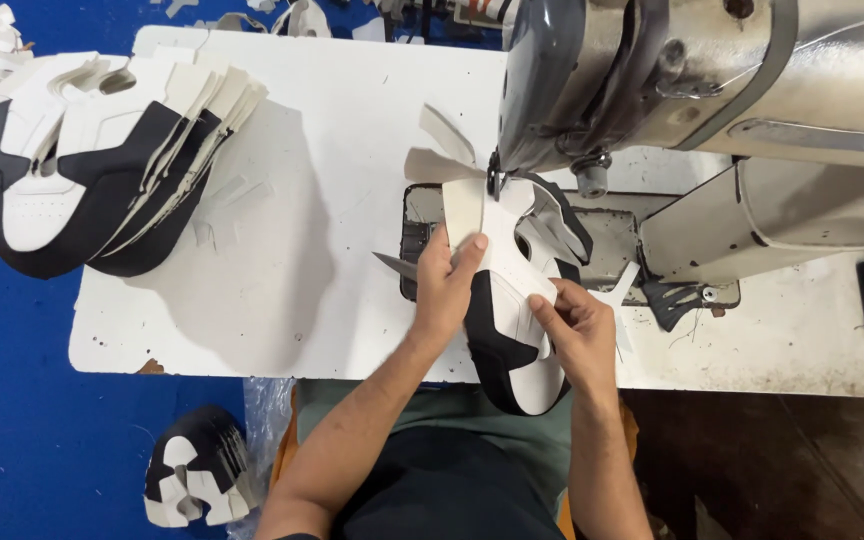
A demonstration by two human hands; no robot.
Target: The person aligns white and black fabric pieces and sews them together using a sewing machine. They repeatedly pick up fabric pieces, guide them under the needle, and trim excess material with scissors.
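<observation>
Centrally: black-and-white shoe upper piece, lying on the white table at the needle end of the grey sewing machine, its near end hanging over the table's front edge. Left hand: fingers pinched on the piece's white upper part, a small metal blade showing just left of the hand. Right hand: fingers pressed on the piece's right edge, gripping it. Far left on the table: stack of matching black-and-white uppers. Below the table, on the blue floor: another bundle of uppers.
</observation>
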